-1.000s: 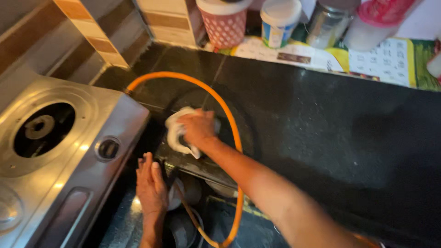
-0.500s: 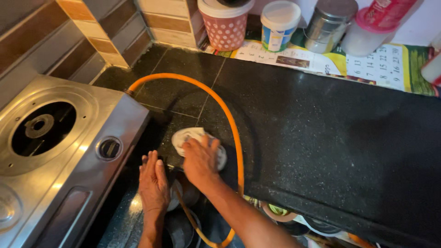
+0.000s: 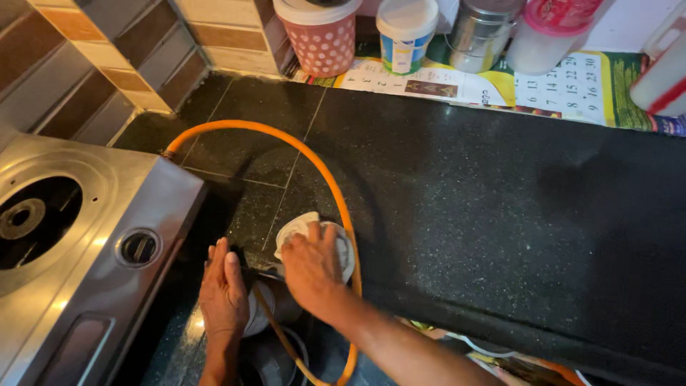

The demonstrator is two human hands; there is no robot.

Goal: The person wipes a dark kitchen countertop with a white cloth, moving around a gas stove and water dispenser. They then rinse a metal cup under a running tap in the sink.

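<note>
My right hand [image 3: 311, 268] presses a white cloth [image 3: 314, 232] onto the black stone counter [image 3: 464, 207], just inside the loop of an orange gas hose [image 3: 314, 161]. Resting flat near the counter's front edge is my left hand [image 3: 223, 289], fingers together, beside the steel stove [image 3: 86, 243] and touching a shiny metal part [image 3: 261, 307] below the edge. The hose runs down past both hands.
Along the back stand a pink dotted container [image 3: 318, 36], a white tub [image 3: 406, 32], a steel canister [image 3: 486, 32] and a pink-lidded jar [image 3: 547, 36] on printed paper [image 3: 572, 86]. A tiled wall [image 3: 107, 64] rises at the left. The stove's knob [image 3: 139, 246] faces forward.
My right hand has drawn the cloth toward me, from the middle of the hose loop to the counter's front edge. The left hand has stayed in place.
</note>
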